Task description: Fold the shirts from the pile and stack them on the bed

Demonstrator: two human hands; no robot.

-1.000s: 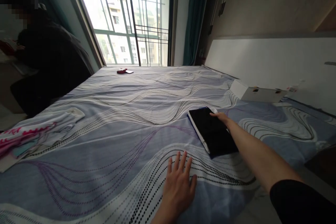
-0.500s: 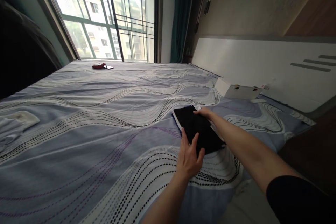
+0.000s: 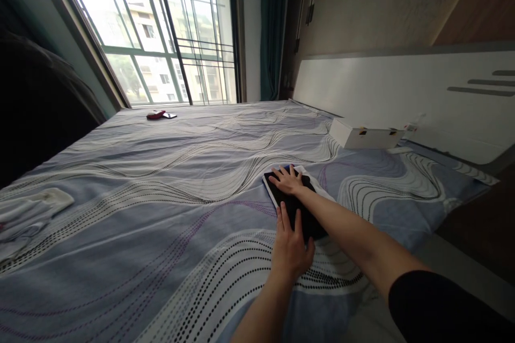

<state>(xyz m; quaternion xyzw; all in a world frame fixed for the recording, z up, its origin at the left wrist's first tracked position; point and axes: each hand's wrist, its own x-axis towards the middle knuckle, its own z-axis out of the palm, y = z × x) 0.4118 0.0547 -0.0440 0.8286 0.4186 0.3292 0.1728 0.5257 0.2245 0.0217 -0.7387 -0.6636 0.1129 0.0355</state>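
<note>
On the bed lies a flat black rectangular item (image 3: 312, 226) with white and blue showing at its edges; whether it is folded cloth or a cover, I cannot tell. My right hand (image 3: 287, 181) rests palm down on its far part, fingers spread. My left hand (image 3: 291, 249) lies at its near left side, fingertips on the black surface and fingers apart. A white layer (image 3: 318, 184) sticks out along the right side beside my right wrist. Part of the black surface is hidden under my hands and right forearm.
The patterned bedsheet (image 3: 161, 236) spreads all round. A white box (image 3: 370, 138) stands by the headboard (image 3: 374, 86). Whitish cloth (image 3: 36, 211) lies at the left edge. A red item (image 3: 155, 114) and a phone-like thing (image 3: 170, 116) lie near the window.
My right hand has moved from the item's far right edge onto its top and spread flat. My left hand stays at the near side. More of the white layer shows at the right.
</note>
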